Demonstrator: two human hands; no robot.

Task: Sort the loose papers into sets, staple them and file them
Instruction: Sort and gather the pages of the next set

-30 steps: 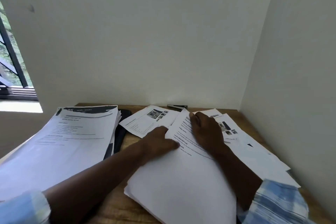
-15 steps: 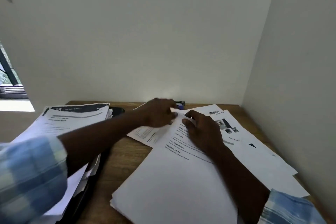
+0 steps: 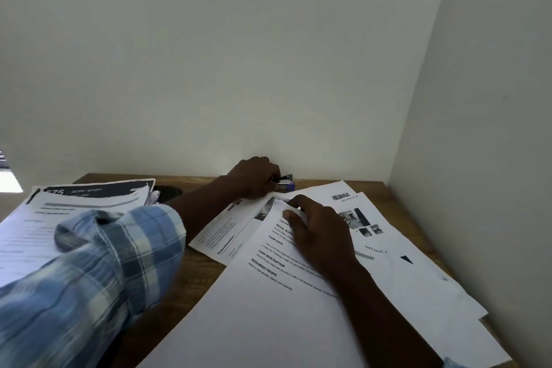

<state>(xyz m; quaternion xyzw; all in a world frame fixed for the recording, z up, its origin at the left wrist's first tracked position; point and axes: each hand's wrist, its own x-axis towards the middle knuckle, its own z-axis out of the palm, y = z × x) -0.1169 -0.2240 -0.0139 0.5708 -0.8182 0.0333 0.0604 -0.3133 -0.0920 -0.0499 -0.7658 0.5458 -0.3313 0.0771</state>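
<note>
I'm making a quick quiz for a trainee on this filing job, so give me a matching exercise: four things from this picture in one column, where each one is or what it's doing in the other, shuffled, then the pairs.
1. stapler
2. left hand
3. right hand
4. stack

A. pinching the top corner of the middle set
B. on the table's left side
C. against the back wall
D. curled on the stapler

Pairs: 1-C, 2-D, 3-A, 4-B

Blue-and-white plaid sleeve (image 3: 98, 272), rolled cuff, bare forearms
</note>
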